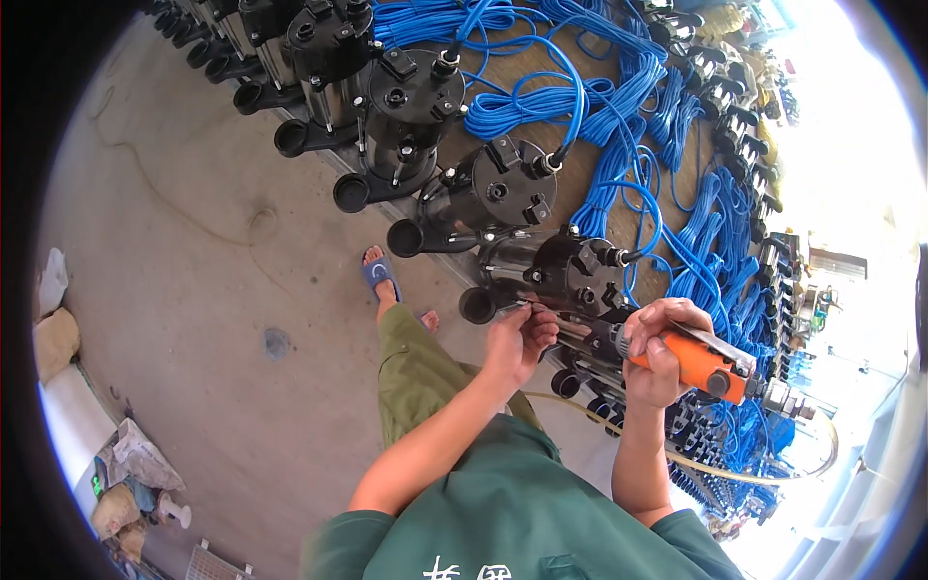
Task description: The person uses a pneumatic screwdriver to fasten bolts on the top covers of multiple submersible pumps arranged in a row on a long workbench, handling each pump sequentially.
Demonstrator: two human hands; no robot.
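My right hand (662,350) is wrapped around an orange air-powered driver (698,367), whose front end points left toward the pumps. A yellowish air hose (754,478) runs from the metal fitting at its rear. My left hand (522,340) is closed, fingertips pinched beside a slim metal rod along the pump's side; what lies inside the fingers is hidden. Just beyond both hands lies a black submersible pump (570,269) with a round outlet, shiny body and blue cable. Another pump (495,188) stands beside it, farther off.
More black pumps (411,101) line the bench edge in a row. Coiled blue cables (609,145) cover the brown surface behind them. A second row of pumps (735,116) runs along the far side. On the floor at left lie sacks (121,507) and a thin hose (174,198).
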